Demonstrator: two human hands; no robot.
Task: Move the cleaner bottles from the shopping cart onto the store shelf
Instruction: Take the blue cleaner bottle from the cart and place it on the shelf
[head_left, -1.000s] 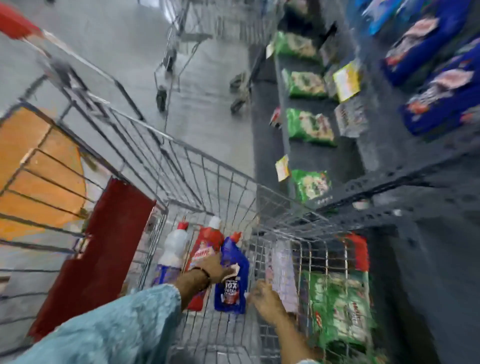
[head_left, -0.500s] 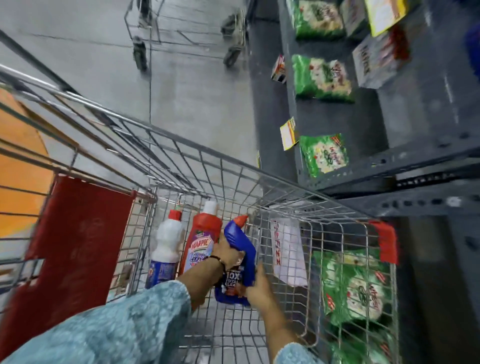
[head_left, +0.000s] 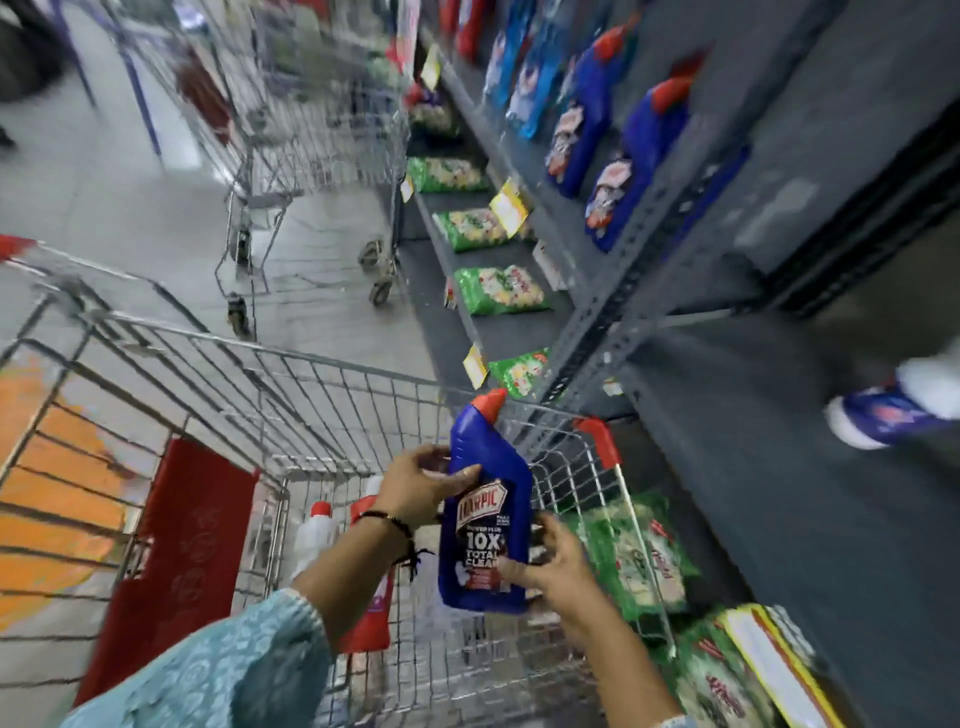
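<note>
The person holds the blue Harpic bottle with both hands above the shopping cart. The left hand wraps the upper body just under the angled neck, and the right hand supports the lower corner, probably so the smooth plastic does not slip while it is lifted out. The bottle is upright, its red cap above the left hand. Below the left wrist, a white bottle and a red bottle wait against the cart's thin wire grid. The grey metal shelf, with similar blue bottles, stands beyond the right hand.
</note>
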